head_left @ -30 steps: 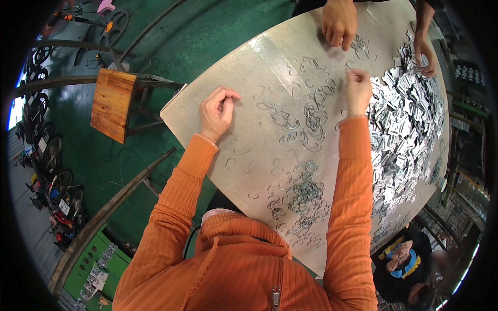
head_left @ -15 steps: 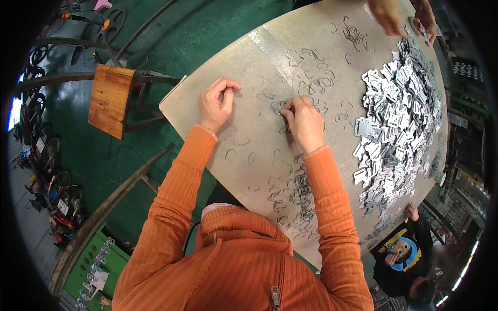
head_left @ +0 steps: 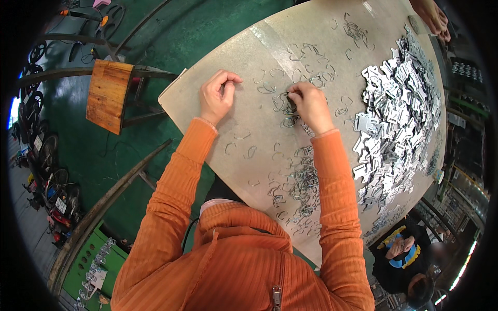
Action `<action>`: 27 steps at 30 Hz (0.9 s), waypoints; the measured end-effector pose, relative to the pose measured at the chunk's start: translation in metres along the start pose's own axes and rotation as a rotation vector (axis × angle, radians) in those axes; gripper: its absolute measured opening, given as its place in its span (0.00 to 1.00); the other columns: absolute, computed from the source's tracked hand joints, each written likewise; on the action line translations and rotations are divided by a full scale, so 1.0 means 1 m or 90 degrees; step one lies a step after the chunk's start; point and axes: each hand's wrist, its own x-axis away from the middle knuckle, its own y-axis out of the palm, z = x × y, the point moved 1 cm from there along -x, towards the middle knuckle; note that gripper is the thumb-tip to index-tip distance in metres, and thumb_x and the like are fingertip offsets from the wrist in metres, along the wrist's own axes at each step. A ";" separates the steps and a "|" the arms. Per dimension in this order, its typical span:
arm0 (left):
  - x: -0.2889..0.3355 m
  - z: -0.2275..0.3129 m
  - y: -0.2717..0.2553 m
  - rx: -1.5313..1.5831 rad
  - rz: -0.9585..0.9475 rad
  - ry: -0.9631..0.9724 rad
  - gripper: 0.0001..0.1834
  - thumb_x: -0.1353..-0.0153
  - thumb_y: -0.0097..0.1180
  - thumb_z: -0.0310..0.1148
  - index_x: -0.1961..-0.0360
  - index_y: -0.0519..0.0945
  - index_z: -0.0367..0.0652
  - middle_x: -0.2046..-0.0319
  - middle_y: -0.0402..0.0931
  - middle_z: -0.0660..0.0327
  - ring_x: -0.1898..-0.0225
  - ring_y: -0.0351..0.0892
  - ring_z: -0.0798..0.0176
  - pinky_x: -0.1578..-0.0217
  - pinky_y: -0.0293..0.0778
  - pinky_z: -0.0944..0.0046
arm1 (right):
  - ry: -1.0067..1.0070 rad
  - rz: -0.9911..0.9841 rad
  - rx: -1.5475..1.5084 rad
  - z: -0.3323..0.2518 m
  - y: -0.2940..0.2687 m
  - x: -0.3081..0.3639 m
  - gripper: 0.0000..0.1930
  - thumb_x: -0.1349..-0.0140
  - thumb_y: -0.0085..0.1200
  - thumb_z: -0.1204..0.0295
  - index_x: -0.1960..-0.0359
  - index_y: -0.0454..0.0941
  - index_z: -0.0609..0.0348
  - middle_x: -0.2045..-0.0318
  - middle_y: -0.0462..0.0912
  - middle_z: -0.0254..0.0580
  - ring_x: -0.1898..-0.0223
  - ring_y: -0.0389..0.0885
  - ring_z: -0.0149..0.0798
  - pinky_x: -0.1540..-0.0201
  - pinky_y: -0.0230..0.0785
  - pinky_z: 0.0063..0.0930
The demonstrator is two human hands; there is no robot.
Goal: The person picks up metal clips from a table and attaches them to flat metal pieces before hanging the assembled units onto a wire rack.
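Observation:
My left hand [head_left: 217, 97] is raised over the table's left part, its fingers curled and the thumb near the index finger. Whatever it may hold is hidden. My right hand [head_left: 313, 106] pinches thumb and fingertips together at a cluster of bent wire clips [head_left: 282, 105]. A wire shows right beside those fingertips, but what is between them is too small to tell. More loose wire clips [head_left: 315, 80] lie just beyond the right hand. A dense heap of wire clips [head_left: 303, 179] spreads to the left of my right forearm.
A big pile of flat silvery metal plates [head_left: 399, 119] covers the right of the beige table [head_left: 223, 54]. At the far right corner is another person's hand [head_left: 433, 20]; a second person [head_left: 402, 259] sits at lower right. A wooden stool [head_left: 109, 96] stands left on the green floor.
My right hand has shifted slightly away from me, still pinching. My left hand stays nearly in place. The far person's hand has drawn back right, and the lower-right person's hand has left the table edge.

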 end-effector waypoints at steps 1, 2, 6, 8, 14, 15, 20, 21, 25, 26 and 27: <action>0.000 0.001 0.000 -0.003 -0.001 0.002 0.08 0.46 0.47 0.19 0.74 0.79 0.38 0.75 0.78 0.61 0.76 0.76 0.68 0.74 0.68 0.70 | -0.027 -0.001 0.070 -0.003 0.003 -0.001 0.09 0.44 0.58 0.73 0.64 0.77 0.62 0.66 0.81 0.49 0.66 0.81 0.50 0.65 0.73 0.40; 0.000 0.001 -0.001 -0.005 0.002 0.002 0.08 0.46 0.47 0.18 0.74 0.79 0.38 0.75 0.77 0.61 0.76 0.75 0.68 0.75 0.68 0.70 | -0.034 -0.020 0.144 -0.005 0.006 -0.001 0.08 0.44 0.58 0.72 0.65 0.76 0.62 0.66 0.80 0.49 0.66 0.81 0.51 0.65 0.74 0.41; -0.001 -0.001 0.000 0.001 -0.001 0.015 0.09 0.46 0.47 0.18 0.73 0.80 0.38 0.74 0.77 0.66 0.80 0.65 0.74 0.78 0.60 0.73 | -0.071 -0.040 0.248 -0.004 0.007 0.003 0.07 0.44 0.58 0.70 0.68 0.75 0.59 0.67 0.79 0.48 0.67 0.81 0.52 0.64 0.74 0.42; -0.001 -0.002 0.001 -0.001 -0.002 0.002 0.09 0.48 0.46 0.17 0.74 0.79 0.38 0.76 0.77 0.61 0.76 0.75 0.67 0.75 0.68 0.70 | -0.030 -0.009 0.160 0.008 0.000 -0.003 0.08 0.43 0.57 0.69 0.68 0.77 0.60 0.68 0.81 0.49 0.67 0.82 0.52 0.64 0.74 0.41; -0.001 0.001 0.003 -0.024 0.005 0.003 0.09 0.48 0.46 0.17 0.74 0.79 0.38 0.75 0.78 0.61 0.76 0.76 0.67 0.75 0.68 0.70 | 0.227 0.105 -0.016 0.091 -0.081 -0.084 0.15 0.40 0.56 0.62 0.60 0.82 0.61 0.66 0.85 0.50 0.61 0.83 0.47 0.57 0.72 0.37; -0.001 0.001 0.003 -0.021 0.004 0.004 0.09 0.48 0.46 0.18 0.74 0.79 0.38 0.75 0.78 0.61 0.76 0.76 0.67 0.75 0.68 0.70 | 0.186 0.118 0.025 0.097 -0.089 -0.093 0.16 0.40 0.57 0.61 0.59 0.81 0.61 0.64 0.84 0.50 0.59 0.82 0.48 0.56 0.72 0.37; -0.001 0.001 0.002 -0.033 0.004 -0.002 0.09 0.47 0.46 0.18 0.73 0.79 0.39 0.75 0.78 0.60 0.76 0.77 0.66 0.74 0.69 0.69 | 0.039 0.239 0.190 0.079 -0.082 -0.077 0.15 0.42 0.58 0.64 0.56 0.79 0.58 0.56 0.80 0.50 0.55 0.80 0.51 0.54 0.72 0.41; -0.001 0.001 0.002 -0.035 0.002 -0.005 0.09 0.47 0.46 0.19 0.74 0.79 0.39 0.75 0.78 0.60 0.75 0.77 0.66 0.74 0.69 0.69 | 0.006 0.237 0.182 0.067 -0.075 -0.065 0.14 0.43 0.58 0.65 0.57 0.80 0.57 0.56 0.80 0.49 0.56 0.80 0.51 0.55 0.72 0.41; 0.000 0.001 0.001 -0.042 -0.006 0.003 0.08 0.46 0.47 0.19 0.74 0.79 0.39 0.76 0.78 0.60 0.75 0.77 0.66 0.74 0.69 0.70 | -0.085 0.020 0.061 0.019 -0.024 0.004 0.08 0.47 0.61 0.71 0.64 0.79 0.54 0.63 0.78 0.43 0.63 0.80 0.49 0.61 0.73 0.39; 0.000 0.001 0.001 -0.044 -0.002 0.006 0.08 0.46 0.47 0.19 0.74 0.79 0.39 0.76 0.78 0.60 0.75 0.77 0.66 0.74 0.69 0.70 | -0.053 0.020 0.042 0.010 -0.015 0.018 0.08 0.47 0.61 0.71 0.65 0.79 0.54 0.64 0.77 0.42 0.63 0.79 0.48 0.61 0.73 0.38; 0.000 0.002 0.001 -0.041 -0.003 0.004 0.08 0.46 0.47 0.19 0.74 0.79 0.39 0.76 0.78 0.61 0.76 0.77 0.66 0.74 0.69 0.70 | -0.042 0.024 0.016 0.002 -0.007 0.029 0.08 0.48 0.61 0.71 0.66 0.78 0.55 0.65 0.76 0.41 0.64 0.79 0.48 0.62 0.73 0.38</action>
